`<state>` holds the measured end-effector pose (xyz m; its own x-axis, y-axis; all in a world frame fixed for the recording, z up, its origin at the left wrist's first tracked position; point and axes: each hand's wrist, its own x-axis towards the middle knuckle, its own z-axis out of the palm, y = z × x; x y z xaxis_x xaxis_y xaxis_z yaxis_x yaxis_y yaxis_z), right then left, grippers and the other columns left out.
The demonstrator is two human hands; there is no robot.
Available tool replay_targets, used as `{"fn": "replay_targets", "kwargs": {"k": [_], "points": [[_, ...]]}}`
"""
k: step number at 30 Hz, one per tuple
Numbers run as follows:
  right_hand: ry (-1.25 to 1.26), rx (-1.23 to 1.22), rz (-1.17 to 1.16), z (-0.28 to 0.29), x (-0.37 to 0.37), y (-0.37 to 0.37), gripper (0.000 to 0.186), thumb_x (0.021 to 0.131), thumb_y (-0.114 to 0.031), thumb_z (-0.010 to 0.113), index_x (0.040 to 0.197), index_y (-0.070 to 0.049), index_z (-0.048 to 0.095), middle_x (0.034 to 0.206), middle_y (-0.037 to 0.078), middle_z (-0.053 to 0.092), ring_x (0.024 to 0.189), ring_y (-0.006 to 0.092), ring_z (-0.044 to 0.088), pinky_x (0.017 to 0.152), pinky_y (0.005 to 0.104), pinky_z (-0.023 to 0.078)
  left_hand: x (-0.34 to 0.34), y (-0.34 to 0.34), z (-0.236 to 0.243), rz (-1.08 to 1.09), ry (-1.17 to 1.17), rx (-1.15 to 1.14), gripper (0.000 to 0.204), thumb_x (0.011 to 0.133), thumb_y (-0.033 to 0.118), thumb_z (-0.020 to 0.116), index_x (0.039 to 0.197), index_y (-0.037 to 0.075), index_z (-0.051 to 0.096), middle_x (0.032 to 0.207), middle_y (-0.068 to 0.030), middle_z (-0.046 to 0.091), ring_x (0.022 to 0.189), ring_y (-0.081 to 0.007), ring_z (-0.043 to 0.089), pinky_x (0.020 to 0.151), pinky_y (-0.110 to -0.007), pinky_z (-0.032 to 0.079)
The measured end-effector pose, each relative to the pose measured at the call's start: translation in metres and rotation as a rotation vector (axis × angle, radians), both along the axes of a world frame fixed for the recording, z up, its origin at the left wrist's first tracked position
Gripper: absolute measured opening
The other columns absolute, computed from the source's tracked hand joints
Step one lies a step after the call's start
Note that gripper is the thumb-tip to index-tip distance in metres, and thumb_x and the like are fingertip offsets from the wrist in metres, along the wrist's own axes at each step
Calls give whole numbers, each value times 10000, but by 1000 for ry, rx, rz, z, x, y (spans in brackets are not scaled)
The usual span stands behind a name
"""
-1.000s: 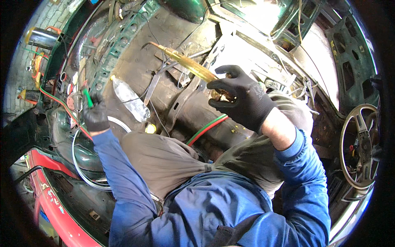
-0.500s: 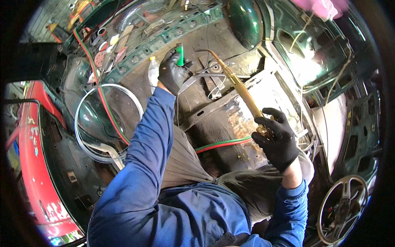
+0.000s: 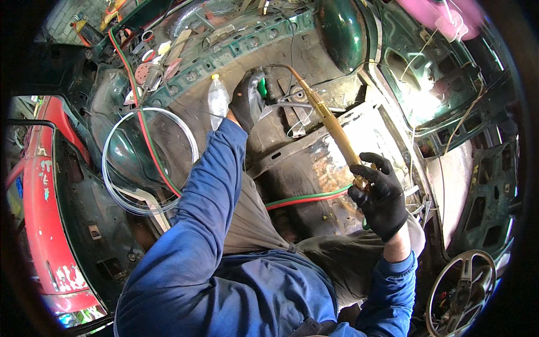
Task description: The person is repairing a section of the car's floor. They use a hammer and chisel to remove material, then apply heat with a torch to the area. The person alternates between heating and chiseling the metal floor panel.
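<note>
My black-gloved left hand [image 3: 245,102] is closed round a green lighter [image 3: 262,87], which shows only partly between the fingers. Right at that hand is the bent tip of a brass gas torch [image 3: 337,132]. I cannot tell whether tip and lighter touch, and no flame shows. The torch slants up and left from my right hand [image 3: 383,202], also black-gloved, whose fingers curl round its rear end by the valve knobs. Red and green twin hoses [image 3: 306,198] run across toward that end. Beside my left wrist stands a clear plastic bottle [image 3: 218,100] with a yellow cap.
I sit inside a stripped green car body. A coil of pale wire [image 3: 106,163] lies at the left, crossed by the twin hoses. Sanding discs [image 3: 143,73] and scraps litter the far-left ledge. A steering wheel [image 3: 461,292] is at lower right, a red panel [image 3: 50,224] far left.
My left hand has moved slightly right, bringing the lighter up to the torch tip, and its fingers now cover more of the lighter. The right hand still grips the torch.
</note>
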<state>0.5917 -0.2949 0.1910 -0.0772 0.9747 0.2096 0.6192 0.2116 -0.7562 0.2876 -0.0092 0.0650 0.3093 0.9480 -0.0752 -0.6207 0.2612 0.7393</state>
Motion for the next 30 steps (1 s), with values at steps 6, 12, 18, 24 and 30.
{"fn": "replay_targets", "kwargs": {"k": [6,12,18,24,30], "points": [[40,4,30,-1,3,-1,415,939,-366,804,1257,-103,753,1345,209,636,1180,363,656,998,448,535,5,-20,31,-78,-55,-87,304,1059,379,589,1136,97,673,874,-35,631,764,-231,618,784,-475,567],[71,-41,46,3,-2,-1,415,950,-379,790,1255,-99,752,1340,219,641,1181,383,671,992,458,549,6,-28,54,-54,-106,-224,344,1064,442,604,962,116,637,777,-16,519,683,-191,485,674,-396,464],[62,0,79,1,2,-1,399,957,-327,791,1275,-91,738,1342,226,644,1192,388,672,1001,459,553,8,-19,53,-26,-130,-319,347,1067,454,614,894,154,589,696,14,411,616,-159,385,611,-337,388],[124,25,83,-10,8,0,410,973,-375,784,1266,-91,743,1348,189,632,1224,345,634,1025,449,528,2,-24,41,-171,-190,-160,255,1012,398,647,933,161,602,695,25,428,631,-132,399,609,-311,364],[169,102,20,-20,6,2,367,935,-223,826,1259,-84,725,1344,238,590,1171,414,658,991,467,557,57,-87,41,-257,355,142,458,1112,500,550,1149,61,676,650,40,430,529,-87,411,550,-319,488]]}}
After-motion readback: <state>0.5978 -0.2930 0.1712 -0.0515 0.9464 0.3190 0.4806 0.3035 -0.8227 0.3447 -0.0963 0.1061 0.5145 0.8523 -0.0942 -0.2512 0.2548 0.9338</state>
